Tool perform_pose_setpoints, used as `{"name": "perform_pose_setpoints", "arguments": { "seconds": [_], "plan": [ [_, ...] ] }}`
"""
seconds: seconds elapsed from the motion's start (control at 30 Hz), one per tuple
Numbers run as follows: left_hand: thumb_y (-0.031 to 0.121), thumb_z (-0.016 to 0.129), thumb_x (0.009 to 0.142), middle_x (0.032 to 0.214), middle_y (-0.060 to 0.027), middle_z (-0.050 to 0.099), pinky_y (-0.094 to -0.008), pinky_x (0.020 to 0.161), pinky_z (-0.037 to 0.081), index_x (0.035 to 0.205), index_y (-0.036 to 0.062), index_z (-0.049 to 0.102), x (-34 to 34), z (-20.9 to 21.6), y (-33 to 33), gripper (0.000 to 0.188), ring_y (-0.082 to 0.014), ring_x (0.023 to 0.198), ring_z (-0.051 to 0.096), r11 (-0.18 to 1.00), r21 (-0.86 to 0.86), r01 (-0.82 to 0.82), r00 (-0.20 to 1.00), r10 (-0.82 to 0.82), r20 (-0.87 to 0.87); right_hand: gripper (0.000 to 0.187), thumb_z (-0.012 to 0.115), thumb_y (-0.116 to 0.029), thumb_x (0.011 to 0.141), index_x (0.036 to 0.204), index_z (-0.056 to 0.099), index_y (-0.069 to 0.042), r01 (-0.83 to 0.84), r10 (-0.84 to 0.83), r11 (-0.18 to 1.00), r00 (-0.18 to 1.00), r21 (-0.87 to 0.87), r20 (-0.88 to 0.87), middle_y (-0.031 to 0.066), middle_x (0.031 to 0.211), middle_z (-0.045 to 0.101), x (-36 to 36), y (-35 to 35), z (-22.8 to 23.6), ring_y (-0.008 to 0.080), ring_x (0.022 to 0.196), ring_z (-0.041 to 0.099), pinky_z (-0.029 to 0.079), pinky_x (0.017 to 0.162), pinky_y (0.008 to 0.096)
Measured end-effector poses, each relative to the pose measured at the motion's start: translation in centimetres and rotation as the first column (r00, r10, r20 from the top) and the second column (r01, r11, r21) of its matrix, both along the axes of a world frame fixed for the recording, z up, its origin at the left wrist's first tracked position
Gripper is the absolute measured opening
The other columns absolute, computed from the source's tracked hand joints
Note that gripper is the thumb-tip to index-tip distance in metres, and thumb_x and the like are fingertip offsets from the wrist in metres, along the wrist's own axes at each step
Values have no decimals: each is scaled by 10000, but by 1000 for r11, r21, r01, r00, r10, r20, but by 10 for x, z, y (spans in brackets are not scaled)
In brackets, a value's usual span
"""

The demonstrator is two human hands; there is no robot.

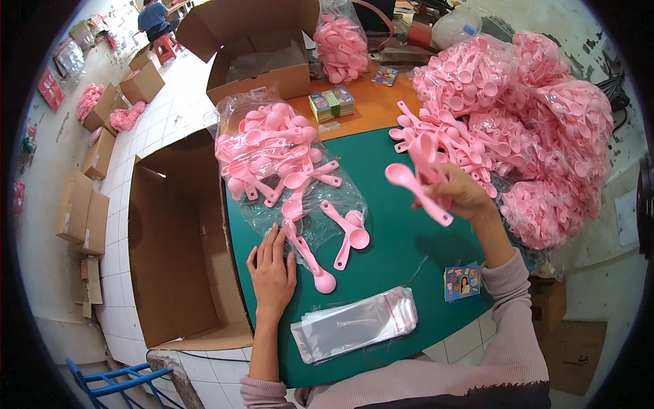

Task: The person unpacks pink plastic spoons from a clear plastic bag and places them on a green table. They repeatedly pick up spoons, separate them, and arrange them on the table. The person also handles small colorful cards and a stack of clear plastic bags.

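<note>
My right hand (462,193) is raised over the right half of the green mat (402,255). Its fingers grip pink measuring spoons (403,177); at least two show, one partly behind the other and blurred. My left hand (273,276) lies flat at the mat's left edge with fingers stretched out, holding nothing. Just right of its fingertips rest several loose pink spoons (355,236), at the lower end of a spoon heap (272,140) on clear plastic. Another loose spoon pile (446,133) sits behind my right hand. Closer to me is a stack of clear plastic sleeves (354,326).
Large clear bags of pink spoons (545,143) crowd the right side. An open cardboard box (184,238) stands left of the mat. Printed cards (462,282) lie at the right edge, a banded card stack (332,103) farther back. Another open box (262,71) is behind.
</note>
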State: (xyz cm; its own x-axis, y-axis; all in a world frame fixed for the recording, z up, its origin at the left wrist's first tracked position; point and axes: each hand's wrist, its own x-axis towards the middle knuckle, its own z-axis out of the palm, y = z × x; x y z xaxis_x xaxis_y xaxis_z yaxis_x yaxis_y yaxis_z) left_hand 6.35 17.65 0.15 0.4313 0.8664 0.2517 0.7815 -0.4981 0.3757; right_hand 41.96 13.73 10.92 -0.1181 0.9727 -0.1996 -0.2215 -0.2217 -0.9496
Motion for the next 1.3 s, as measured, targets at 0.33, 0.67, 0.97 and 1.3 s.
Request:
{"name": "perform_pose_setpoints", "arguments": {
  "seconds": [0.33,0.67,0.97,1.3],
  "plan": [
    [165,536,904,1421,-76,442,-406,1072,256,1344,107,449,0,1,-1,452,-224,1272,439,1000,1,-13,1000,13,9,350,712,-127,795,1080,567,15,214,-243,970,894,118,376,24,970,576,164,22,23,70,808,557,450,668,207],
    [191,550,893,1421,-52,441,-412,1063,268,1317,106,463,1,0,-2,441,-192,1268,443,999,31,-27,1000,27,-12,390,699,-186,806,1135,565,-25,153,-680,733,205,663,704,102,988,626,147,31,22,172,887,592,470,791,300],
    [196,550,895,1423,-49,439,-421,1060,267,1318,107,459,0,0,-2,442,-187,1280,432,999,29,-24,1000,24,-6,444,689,-207,809,1162,517,1,-645,-5,696,435,316,900,225,1141,508,-103,13,-54,372,1068,519,447,896,417],
    [192,552,897,1415,-53,449,-430,1055,271,1350,100,428,0,0,0,479,-191,1279,434,1000,14,-15,999,15,34,324,652,-132,752,1038,519,-62,-721,-175,691,-88,59,981,148,945,532,-103,22,-64,325,948,559,420,819,461]
  ]
}}
